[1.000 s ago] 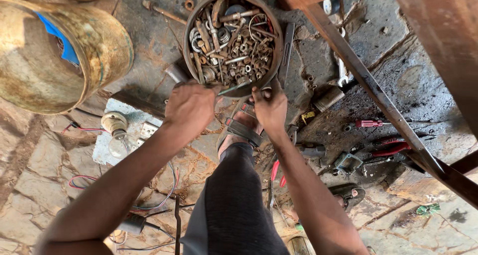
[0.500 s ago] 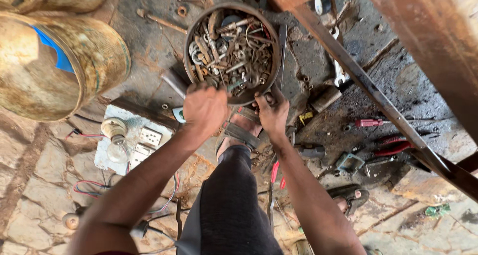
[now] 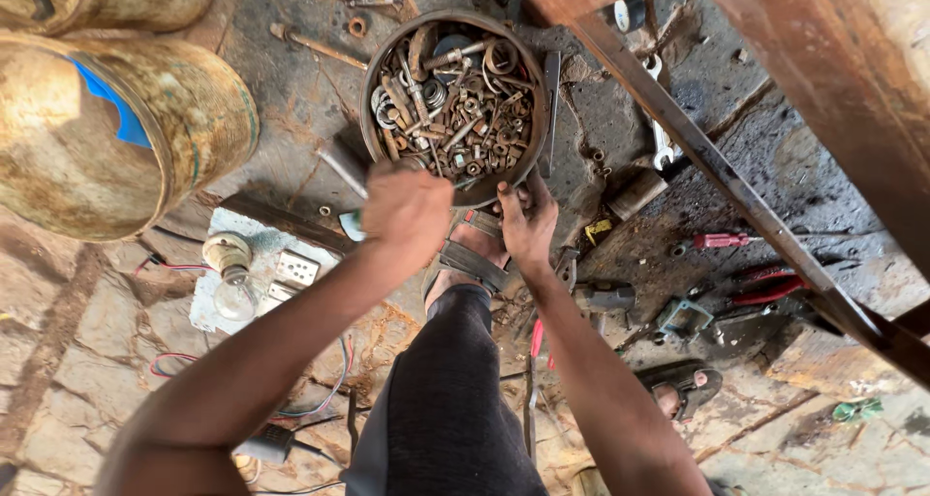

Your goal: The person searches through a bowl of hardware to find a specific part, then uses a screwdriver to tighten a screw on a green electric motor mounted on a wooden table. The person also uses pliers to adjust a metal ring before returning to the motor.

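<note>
A round rusty metal pan (image 3: 373, 89) sits on the oily ground, filled with several bolts, nuts, washers and springs (image 3: 450, 104). My left hand (image 3: 407, 210) is curled over the pan's near rim, back of the hand up. My right hand (image 3: 530, 227) grips the same rim just to the right, fingers laid over its edge. Directly below both hands is my sandalled foot (image 3: 473, 256), with my dark trouser leg (image 3: 455, 399) under it.
A big rusty drum (image 3: 107, 138) lies at left. A white board with a bulb and socket (image 3: 254, 275) is near my left arm. A slanting rusty steel bar (image 3: 736, 196), a spanner (image 3: 664, 152), a red screwdriver (image 3: 722, 239) and red pliers (image 3: 765, 288) lie right.
Both hands have stayed at the pan's near rim. My left hand has shifted a little right, closer to the right hand, and the view has drifted slightly.
</note>
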